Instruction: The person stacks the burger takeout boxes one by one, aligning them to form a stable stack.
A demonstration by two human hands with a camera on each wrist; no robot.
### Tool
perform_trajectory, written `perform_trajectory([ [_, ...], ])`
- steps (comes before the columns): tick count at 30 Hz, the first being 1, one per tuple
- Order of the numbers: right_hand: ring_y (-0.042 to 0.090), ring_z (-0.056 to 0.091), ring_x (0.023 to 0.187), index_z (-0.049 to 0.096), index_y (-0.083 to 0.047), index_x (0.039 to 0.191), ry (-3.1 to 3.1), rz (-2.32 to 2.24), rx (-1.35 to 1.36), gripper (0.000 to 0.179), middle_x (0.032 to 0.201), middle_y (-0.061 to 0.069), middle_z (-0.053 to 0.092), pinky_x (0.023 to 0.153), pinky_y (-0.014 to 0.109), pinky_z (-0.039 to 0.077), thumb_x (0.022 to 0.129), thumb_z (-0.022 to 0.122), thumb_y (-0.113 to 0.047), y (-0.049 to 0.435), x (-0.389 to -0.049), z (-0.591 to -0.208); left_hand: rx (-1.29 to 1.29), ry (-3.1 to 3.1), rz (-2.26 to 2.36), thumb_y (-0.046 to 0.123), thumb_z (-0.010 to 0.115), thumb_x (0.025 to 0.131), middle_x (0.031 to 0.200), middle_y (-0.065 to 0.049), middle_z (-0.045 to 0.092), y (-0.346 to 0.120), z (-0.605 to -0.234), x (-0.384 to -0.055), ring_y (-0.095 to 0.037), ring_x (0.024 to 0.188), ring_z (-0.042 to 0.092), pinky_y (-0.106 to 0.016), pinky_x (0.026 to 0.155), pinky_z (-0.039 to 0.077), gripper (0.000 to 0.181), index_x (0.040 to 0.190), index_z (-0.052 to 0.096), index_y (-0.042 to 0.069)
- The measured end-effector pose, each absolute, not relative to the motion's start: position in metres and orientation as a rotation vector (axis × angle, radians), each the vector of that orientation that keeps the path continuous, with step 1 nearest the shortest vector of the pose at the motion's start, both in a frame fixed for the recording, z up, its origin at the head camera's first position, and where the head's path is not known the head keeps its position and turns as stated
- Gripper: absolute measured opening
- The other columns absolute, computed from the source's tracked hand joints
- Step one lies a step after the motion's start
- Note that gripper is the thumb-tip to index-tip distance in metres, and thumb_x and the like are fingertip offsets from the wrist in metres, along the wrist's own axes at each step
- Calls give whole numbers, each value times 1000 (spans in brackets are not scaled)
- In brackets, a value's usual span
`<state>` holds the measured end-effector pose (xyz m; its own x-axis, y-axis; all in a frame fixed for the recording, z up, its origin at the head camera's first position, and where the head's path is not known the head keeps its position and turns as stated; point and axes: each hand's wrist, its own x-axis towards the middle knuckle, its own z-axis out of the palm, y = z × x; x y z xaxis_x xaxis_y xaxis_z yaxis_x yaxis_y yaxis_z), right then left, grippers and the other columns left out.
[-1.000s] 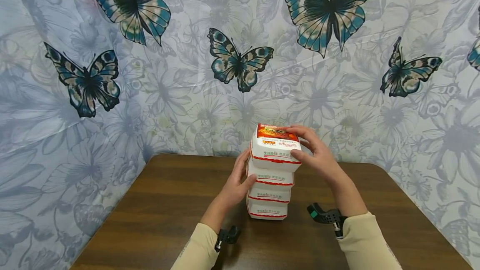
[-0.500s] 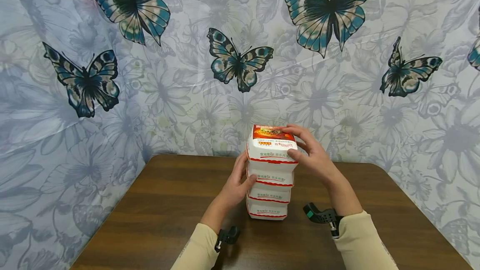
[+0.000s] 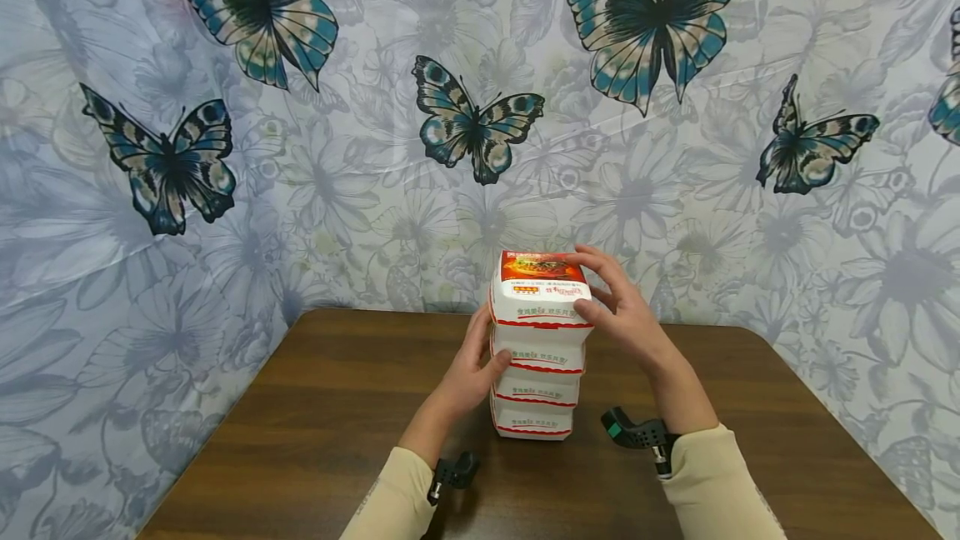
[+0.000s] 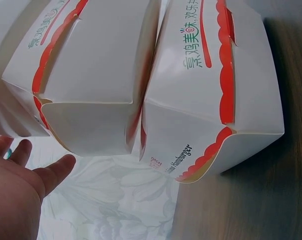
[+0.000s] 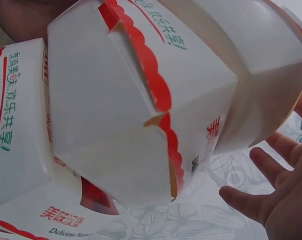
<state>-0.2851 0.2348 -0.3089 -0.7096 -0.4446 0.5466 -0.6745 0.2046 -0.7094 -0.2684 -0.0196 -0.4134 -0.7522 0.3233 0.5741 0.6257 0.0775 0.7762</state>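
Observation:
Several white burger boxes with red scalloped edges stand in one upright stack on the wooden table (image 3: 360,407). The top burger box (image 3: 536,311) has a red burger picture on its lid and sits slightly to the right of the lower boxes (image 3: 536,390). My left hand (image 3: 467,369) rests along the stack's left side, thumb near the front corner and fingers partly hidden behind. With loosely bent, spread fingers, my right hand (image 3: 626,315) touches the top box's right side and upper edge. The right wrist view shows these fingers (image 5: 273,170) apart beside the boxes.
A cloth backdrop with printed butterflies (image 3: 480,119) hangs just behind the table's far edge. Black wrist cameras (image 3: 637,432) sit on both wrists, below the hands.
My right hand has moved a little left, and the top box has shifted left with it, more in line with the boxes below. My left hand stays at the stack's side.

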Motion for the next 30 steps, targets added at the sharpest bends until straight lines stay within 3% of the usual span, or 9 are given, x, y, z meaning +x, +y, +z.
perform_trajectory([
  [17, 27, 14, 153, 43, -20, 148, -2206, 1593, 1125, 60, 164, -2, 20, 109, 68, 31, 91, 61, -15, 231, -281, -313, -949, -2097, -1777, 51, 56, 98, 162, 3, 18, -20, -413, -269, -23, 148, 23, -59, 116, 29, 73, 158, 18, 31],
  [22, 36, 21, 150, 42, -20, 150, -2228, 1589, 1159, 63, 165, 1, 18, 96, 53, 47, 90, 62, -15, 231, -280, -315, -962, -2106, -1778, 52, 58, 97, 161, 2, 19, -19, -412, -267, -24, 146, 26, -58, 115, 32, 77, 158, 17, 31],
  [26, 42, 26, 145, 39, -20, 151, -2253, 1619, 1183, 68, 165, 2, 14, 86, 39, 54, 89, 64, -13, 232, -281, -317, -961, -2135, -1837, 56, 66, 90, 157, 3, 26, -19, -414, -266, -24, 142, 34, -54, 110, 38, 89, 158, 11, 38],
  [30, 37, 24, 145, 35, -19, 153, -2257, 1645, 1209, 72, 166, 4, 13, 84, 35, 56, 88, 65, -8, 233, -280, -317, -1005, -2132, -1939, 58, 74, 82, 154, 5, 29, -19, -416, -269, -22, 140, 37, -53, 112, 35, 105, 157, 2, 43],
])
